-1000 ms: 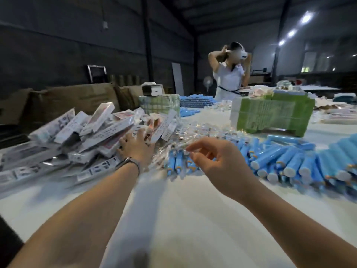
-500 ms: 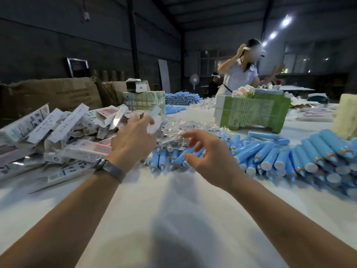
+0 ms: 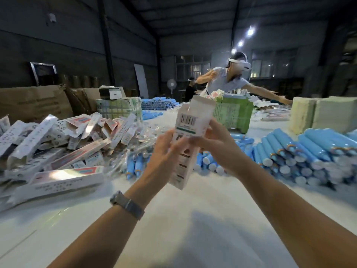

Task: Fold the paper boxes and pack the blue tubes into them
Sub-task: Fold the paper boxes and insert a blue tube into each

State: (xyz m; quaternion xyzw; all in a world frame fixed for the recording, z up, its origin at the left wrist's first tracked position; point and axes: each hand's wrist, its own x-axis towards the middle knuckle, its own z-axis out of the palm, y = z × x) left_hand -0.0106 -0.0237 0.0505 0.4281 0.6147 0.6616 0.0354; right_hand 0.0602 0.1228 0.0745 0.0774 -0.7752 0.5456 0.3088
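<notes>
Two hands, one carton: the scene is listed from largest feature to smallest.

Table [image 3: 193, 238]: white work surface; its near part lies beneath the forearms.

Blue tubes [image 3: 301, 151]: stacked in rows on the right of the table, caps facing the viewer; more lie behind the raised carton. None is in hand yet.

Flat box heap [image 3: 58, 144]: unfolded cartons piled loosely at the left, well apart from the tube stack.

Green crate [image 3: 233, 115]: stands beyond the hands at mid-table; a second person reaches across behind it.

Paper box [image 3: 190, 136]: held upright in the air between heap and tubes, barcode panel toward the viewer, top flap open, not yet plainly squared.

Left hand [image 3: 164, 149]: fingers curled round the box's left edge at mid-height; a watch sits on the wrist.

Right hand [image 3: 218, 144]: thumb and fingers pinching the box's right edge, just below the barcode.

Step in hand (judgement): opening the flat sleeve into a tube shape.

Good practice (judgement): press opposite creases inward together so the walls spring square; keep fingers off the open mouth; tuck the bottom flap before reaching for a tube, or the tube may slide through.
</notes>
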